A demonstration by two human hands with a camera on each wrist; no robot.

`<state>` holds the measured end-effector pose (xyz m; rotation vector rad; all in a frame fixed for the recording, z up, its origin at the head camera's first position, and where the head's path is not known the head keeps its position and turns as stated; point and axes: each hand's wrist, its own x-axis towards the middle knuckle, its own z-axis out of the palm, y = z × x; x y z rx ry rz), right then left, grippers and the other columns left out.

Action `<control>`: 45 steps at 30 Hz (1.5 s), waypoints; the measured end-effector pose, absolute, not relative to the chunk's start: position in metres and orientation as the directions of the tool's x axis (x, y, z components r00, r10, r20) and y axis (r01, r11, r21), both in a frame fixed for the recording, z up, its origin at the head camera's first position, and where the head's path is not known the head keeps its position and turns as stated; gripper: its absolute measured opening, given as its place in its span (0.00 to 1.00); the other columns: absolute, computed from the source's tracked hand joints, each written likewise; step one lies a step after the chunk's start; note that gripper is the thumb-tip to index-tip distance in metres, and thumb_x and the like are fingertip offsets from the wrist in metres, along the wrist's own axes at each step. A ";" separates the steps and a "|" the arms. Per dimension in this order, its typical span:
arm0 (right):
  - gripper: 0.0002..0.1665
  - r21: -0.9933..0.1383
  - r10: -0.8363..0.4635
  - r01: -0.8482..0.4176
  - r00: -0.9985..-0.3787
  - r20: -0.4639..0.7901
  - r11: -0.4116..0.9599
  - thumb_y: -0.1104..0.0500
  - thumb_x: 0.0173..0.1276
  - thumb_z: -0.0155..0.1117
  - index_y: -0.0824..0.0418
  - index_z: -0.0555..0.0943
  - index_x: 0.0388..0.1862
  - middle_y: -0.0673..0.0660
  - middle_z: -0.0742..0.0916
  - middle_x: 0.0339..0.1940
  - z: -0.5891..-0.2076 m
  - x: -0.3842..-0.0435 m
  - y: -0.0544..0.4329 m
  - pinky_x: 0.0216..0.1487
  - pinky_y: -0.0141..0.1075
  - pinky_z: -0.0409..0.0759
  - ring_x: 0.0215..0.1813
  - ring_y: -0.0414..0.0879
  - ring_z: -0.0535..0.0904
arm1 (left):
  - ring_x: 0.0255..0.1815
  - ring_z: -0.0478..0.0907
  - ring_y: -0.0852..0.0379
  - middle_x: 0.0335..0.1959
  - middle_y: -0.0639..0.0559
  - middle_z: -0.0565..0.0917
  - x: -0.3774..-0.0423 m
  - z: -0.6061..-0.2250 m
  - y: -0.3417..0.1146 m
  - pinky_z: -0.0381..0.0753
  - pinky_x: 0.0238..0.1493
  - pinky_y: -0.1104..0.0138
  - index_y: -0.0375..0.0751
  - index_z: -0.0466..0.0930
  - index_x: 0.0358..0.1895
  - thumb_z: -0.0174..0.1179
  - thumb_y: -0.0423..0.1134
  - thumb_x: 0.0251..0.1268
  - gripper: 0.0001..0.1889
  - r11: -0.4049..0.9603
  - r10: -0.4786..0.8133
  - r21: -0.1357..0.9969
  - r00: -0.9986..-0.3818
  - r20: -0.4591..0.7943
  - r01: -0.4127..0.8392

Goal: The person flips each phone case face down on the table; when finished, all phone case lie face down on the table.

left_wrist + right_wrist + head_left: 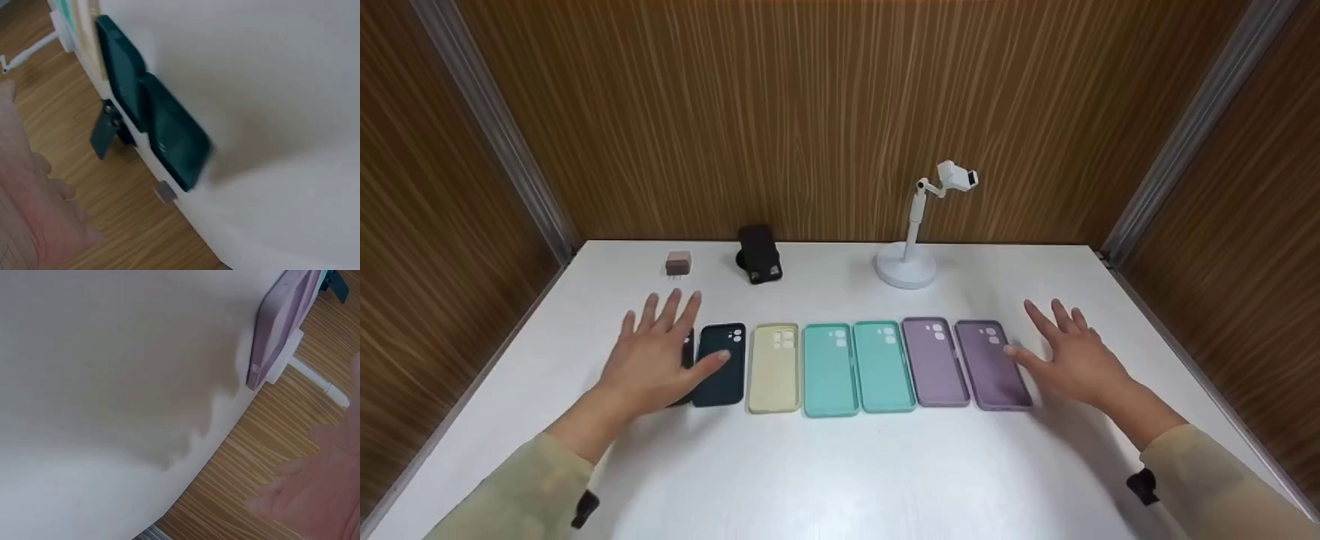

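A row of phone cases lies on the white table, camera cutouts toward the back. My left hand [649, 367] hovers with fingers spread over the left end. It partly hides one dark green case [174, 135]; a second dark green case [721, 375] lies beside it. To the right come a cream case [774, 375], two teal cases, left [829, 375] and right [883, 375], and two purple cases, inner [935, 371] and outer [994, 371]. My right hand [1072, 364], fingers spread, is above the table beside the outer purple case. Both hands hold nothing.
At the back stand a white stand with a jointed arm [913, 225] and a black phone-like thing on a dark holder [760, 255]. A small brownish-pink plug-like block [678, 262] sits at the back left. Wood-grain panels [780, 112] enclose the table [870, 472] behind and at both sides.
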<state>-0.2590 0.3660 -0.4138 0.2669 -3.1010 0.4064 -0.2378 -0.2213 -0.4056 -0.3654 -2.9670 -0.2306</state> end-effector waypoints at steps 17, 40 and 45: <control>0.50 -0.576 -0.155 -0.179 -0.984 0.091 0.797 0.36 0.80 0.60 0.60 0.57 0.87 0.75 0.79 0.70 -0.415 -0.259 0.364 0.63 0.63 0.79 0.64 0.70 0.82 | 0.82 0.61 0.44 0.84 0.46 0.63 -0.268 -0.378 -0.066 0.59 0.79 0.45 0.50 0.49 0.88 0.49 0.75 0.74 0.50 0.775 0.406 0.395 -0.868 0.286 0.493; 0.51 -0.755 -0.155 -0.002 -0.979 -0.131 0.655 0.42 0.81 0.63 0.69 0.55 0.85 0.69 0.87 0.52 -0.432 -0.268 0.369 0.41 0.42 0.88 0.42 0.52 0.88 | 0.51 0.81 0.60 0.53 0.52 0.87 -0.278 -0.435 0.119 0.81 0.57 0.63 0.46 0.66 0.82 0.62 0.68 0.71 0.44 0.548 0.407 0.747 -0.901 0.154 0.375; 0.48 -0.750 -0.146 0.009 -0.979 -0.141 0.662 0.45 0.81 0.64 0.70 0.56 0.85 0.67 0.86 0.50 -0.439 -0.273 0.369 0.40 0.40 0.87 0.39 0.51 0.86 | 0.43 0.80 0.61 0.47 0.52 0.87 -0.281 -0.446 0.129 0.81 0.48 0.66 0.44 0.73 0.77 0.65 0.64 0.69 0.40 0.542 0.393 0.762 -0.908 0.144 0.355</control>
